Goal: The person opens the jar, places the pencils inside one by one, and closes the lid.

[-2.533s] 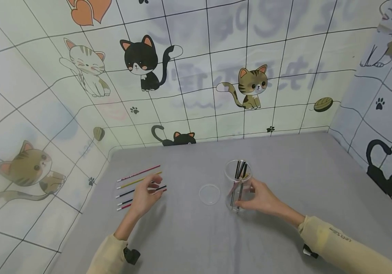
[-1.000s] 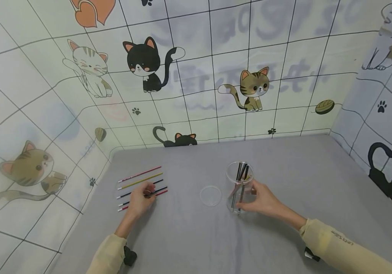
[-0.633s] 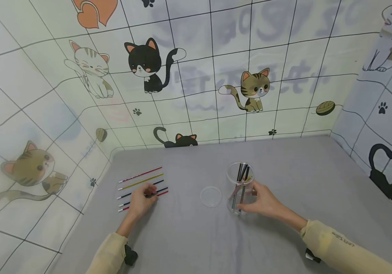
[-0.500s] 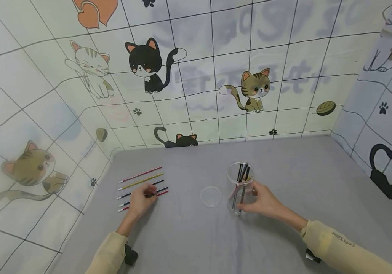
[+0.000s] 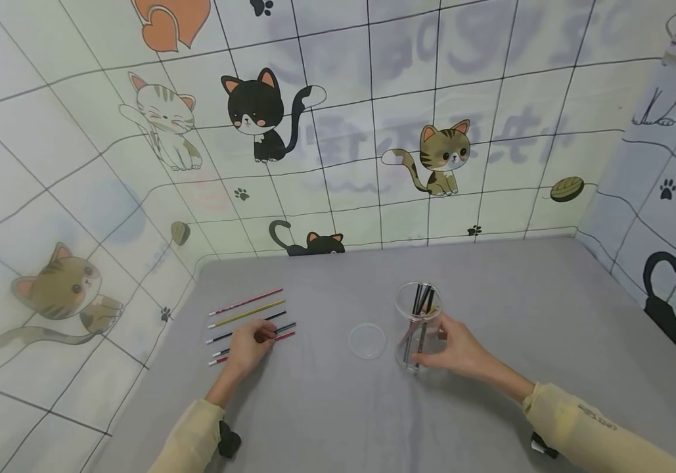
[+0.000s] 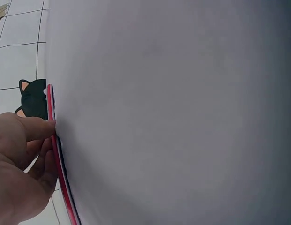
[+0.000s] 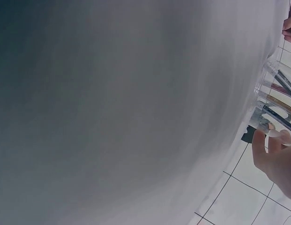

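My left hand point(image 5: 249, 345) pinches a dark pencil point(image 5: 286, 326) between thumb and fingers, low over the table. Right beside it lies a red pencil point(image 5: 284, 336); in the left wrist view the red pencil point(image 6: 66, 194) runs along the fingers and largely covers the dark one. Farther back lie another dark pencil point(image 5: 219, 338), a yellow pencil point(image 5: 246, 314) and a pink-red patterned pencil point(image 5: 246, 301), with white ends to the left. My right hand point(image 5: 456, 348) grips the side of a clear upright cup point(image 5: 399, 328) with several pencils point(image 5: 418, 299) leaning inside.
A clear round disc point(image 5: 367, 341), like a lid, lies flat between the pencils and the cup. Grey cloth point(image 5: 338, 414) covers the table. Cat-printed hangings point(image 5: 349, 131) stand along its back, left and right sides.
The left hand lowered to the pencils, its fingers drew together, and the dark pencil has shifted slightly against the red one. The right hand keeps its hold on the cup. The head view drifted slightly.
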Available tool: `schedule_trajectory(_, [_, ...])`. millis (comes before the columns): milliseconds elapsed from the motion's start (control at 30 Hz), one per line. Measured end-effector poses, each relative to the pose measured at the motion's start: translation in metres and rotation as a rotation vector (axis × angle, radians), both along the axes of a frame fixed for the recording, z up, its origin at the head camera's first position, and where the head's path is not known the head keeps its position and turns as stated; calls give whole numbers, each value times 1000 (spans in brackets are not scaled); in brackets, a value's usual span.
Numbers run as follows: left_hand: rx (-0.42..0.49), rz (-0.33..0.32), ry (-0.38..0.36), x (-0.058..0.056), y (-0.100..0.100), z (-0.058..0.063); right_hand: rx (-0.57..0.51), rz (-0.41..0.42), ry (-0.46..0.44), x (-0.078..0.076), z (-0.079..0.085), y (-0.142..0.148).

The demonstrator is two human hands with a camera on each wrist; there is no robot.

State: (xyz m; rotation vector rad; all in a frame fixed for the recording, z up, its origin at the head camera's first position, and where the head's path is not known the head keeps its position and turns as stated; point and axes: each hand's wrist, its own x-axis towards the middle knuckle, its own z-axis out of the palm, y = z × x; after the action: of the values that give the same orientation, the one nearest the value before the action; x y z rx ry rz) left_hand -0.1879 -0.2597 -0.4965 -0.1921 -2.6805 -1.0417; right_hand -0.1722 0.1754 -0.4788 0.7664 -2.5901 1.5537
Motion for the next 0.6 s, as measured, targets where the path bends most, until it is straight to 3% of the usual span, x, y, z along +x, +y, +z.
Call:
schedule_trajectory(267, [-74,-94,30,-3,2,12,3,-19,-8,0,-2,1])
schedule_trajectory(600, [-95,-183,51,0,11,39,10,-23,-1,-1,-2,0])
